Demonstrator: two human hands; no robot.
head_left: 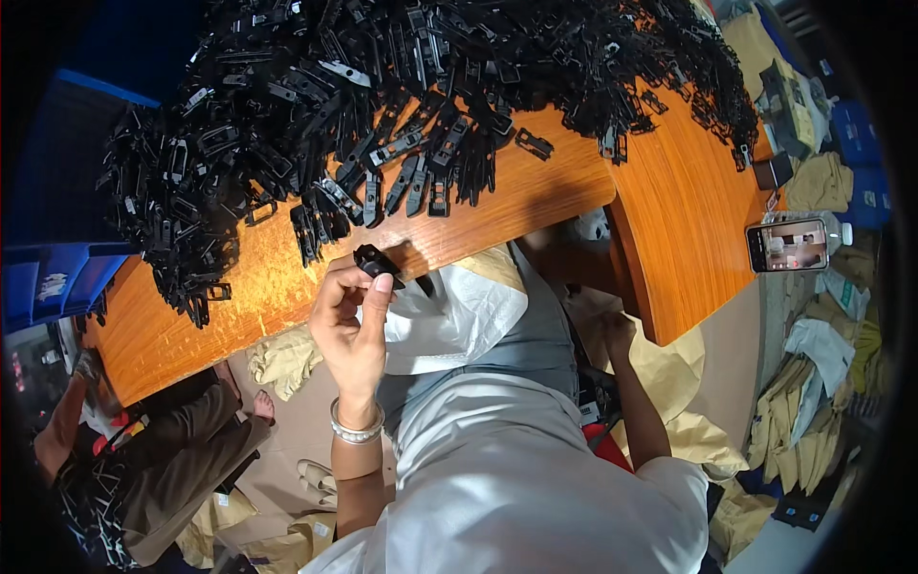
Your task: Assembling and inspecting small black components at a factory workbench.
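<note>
Raised over the near edge of the table, my left hand pinches a small black plastic part between thumb and fingers. A bracelet of pale beads circles that wrist. My right hand hangs low beside my right leg, under the corner where the table bends; its fingers are in shadow and too indistinct to read. A big heap of black plastic parts covers the far side of the table. Closest to my left hand lie several loose long parts at the heap's front edge.
The orange wood table bends to the right. Its right wing holds a phone showing a picture. A blue bin stands at left, near another seated person's leg. Brown paper bags lie on the floor; a white sack covers my lap.
</note>
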